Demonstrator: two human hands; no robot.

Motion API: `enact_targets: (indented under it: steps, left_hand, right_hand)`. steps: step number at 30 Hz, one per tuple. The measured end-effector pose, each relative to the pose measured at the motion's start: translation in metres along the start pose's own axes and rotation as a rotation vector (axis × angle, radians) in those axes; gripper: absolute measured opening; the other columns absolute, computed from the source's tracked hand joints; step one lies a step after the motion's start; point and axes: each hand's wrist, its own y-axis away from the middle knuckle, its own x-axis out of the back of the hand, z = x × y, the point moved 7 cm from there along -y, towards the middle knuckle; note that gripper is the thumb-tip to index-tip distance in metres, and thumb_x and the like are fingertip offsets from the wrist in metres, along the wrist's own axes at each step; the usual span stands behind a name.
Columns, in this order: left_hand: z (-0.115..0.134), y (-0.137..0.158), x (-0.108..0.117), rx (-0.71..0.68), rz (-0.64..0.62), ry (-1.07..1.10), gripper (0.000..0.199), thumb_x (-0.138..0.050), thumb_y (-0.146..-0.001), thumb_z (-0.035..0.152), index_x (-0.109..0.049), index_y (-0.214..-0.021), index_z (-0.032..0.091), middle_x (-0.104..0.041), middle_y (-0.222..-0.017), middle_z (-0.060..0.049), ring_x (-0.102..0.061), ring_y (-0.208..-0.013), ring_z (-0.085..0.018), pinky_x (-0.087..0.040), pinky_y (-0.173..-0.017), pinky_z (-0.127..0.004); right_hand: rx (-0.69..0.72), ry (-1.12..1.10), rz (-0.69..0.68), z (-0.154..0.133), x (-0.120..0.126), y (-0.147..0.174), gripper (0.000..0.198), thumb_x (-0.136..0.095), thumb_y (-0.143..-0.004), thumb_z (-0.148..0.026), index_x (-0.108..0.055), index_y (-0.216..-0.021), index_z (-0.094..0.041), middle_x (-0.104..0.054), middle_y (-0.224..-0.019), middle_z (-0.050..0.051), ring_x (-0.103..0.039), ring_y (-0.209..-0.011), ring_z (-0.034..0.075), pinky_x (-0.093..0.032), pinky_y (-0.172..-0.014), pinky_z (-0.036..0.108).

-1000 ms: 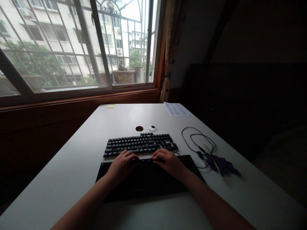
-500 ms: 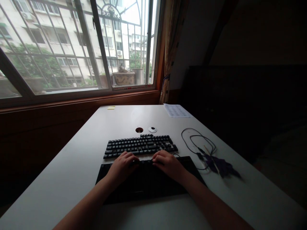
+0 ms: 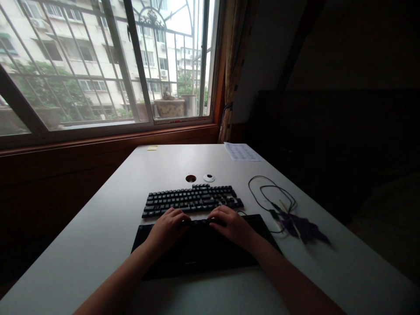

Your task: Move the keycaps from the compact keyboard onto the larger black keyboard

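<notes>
Panel (image 3: 200,253), blk., lies flat on white desk (image 3: 75,245), partly under L hand (image 3: 166,225) and R hand (image 3: 231,224); far edge at my fingers. Judged stiff plastic, mod. wt., smooth, so prob. slightly slippery; best hold = L/R side edges, w/ even, light pressure. Both hands curled, thumbs inward; too dark to tell if I'm pinching anything. Blk. keys (image 3: 188,199) sit in rows just beyond my hands, approx. parallel; purple cloth (image 3: 303,228) off to R.
</notes>
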Motion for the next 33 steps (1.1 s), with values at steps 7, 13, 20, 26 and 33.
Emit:
enact_targets:
  steps: [7,13,20,26,33]
  left_hand:
    - [-0.003,0.001,-0.003,0.002,-0.01,-0.001,0.012,-0.069,-0.089,0.024,-0.07,-0.101,0.024,-0.071,-0.099,-0.004,-0.06,-0.095,-0.023,-0.051,-0.082,-0.036]
    - [-0.002,0.001,-0.003,0.016,-0.03,0.007,0.012,-0.069,-0.089,0.023,-0.07,-0.101,0.024,-0.071,-0.1,-0.003,-0.059,-0.096,-0.024,-0.05,-0.084,-0.037]
    - [-0.002,0.001,-0.003,0.014,-0.014,-0.007,0.014,-0.072,-0.087,0.022,-0.07,-0.101,0.024,-0.072,-0.1,-0.003,-0.06,-0.096,-0.024,-0.05,-0.083,-0.037]
    - [-0.003,0.001,-0.005,0.022,-0.028,-0.019,0.013,-0.072,-0.088,0.022,-0.07,-0.101,0.024,-0.071,-0.101,-0.003,-0.06,-0.097,-0.024,-0.051,-0.084,-0.036]
    - [0.0,0.0,-0.002,0.028,-0.024,-0.007,0.014,-0.072,-0.087,0.021,-0.071,-0.101,0.025,-0.072,-0.1,-0.002,-0.06,-0.096,-0.023,-0.051,-0.083,-0.036]
  right_hand:
    - [0.046,-0.025,0.013,-0.004,0.004,0.001,0.017,-0.065,-0.091,-0.017,-0.072,-0.105,-0.023,-0.068,-0.101,0.006,-0.066,-0.093,0.019,-0.056,-0.085,0.033]
    - [0.087,0.033,0.008,-0.003,-0.001,0.003,0.016,-0.064,-0.091,-0.017,-0.074,-0.101,-0.023,-0.068,-0.096,0.006,-0.065,-0.089,0.019,-0.056,-0.081,0.034]
    - [0.114,0.116,-0.044,-0.01,-0.003,0.0,0.01,-0.063,-0.092,-0.017,-0.072,-0.091,-0.021,-0.066,-0.092,0.006,-0.06,-0.088,0.02,-0.052,-0.081,0.035]
    - [0.112,0.161,-0.076,-0.014,-0.004,-0.001,0.017,-0.059,-0.095,-0.019,-0.068,-0.079,-0.019,-0.064,-0.091,0.006,-0.058,-0.089,0.02,-0.051,-0.083,0.035]
    - [0.061,0.076,0.014,-0.009,0.003,0.005,0.018,-0.059,-0.094,-0.019,-0.072,-0.105,-0.023,-0.064,-0.096,0.006,-0.061,-0.089,0.019,-0.054,-0.081,0.033]
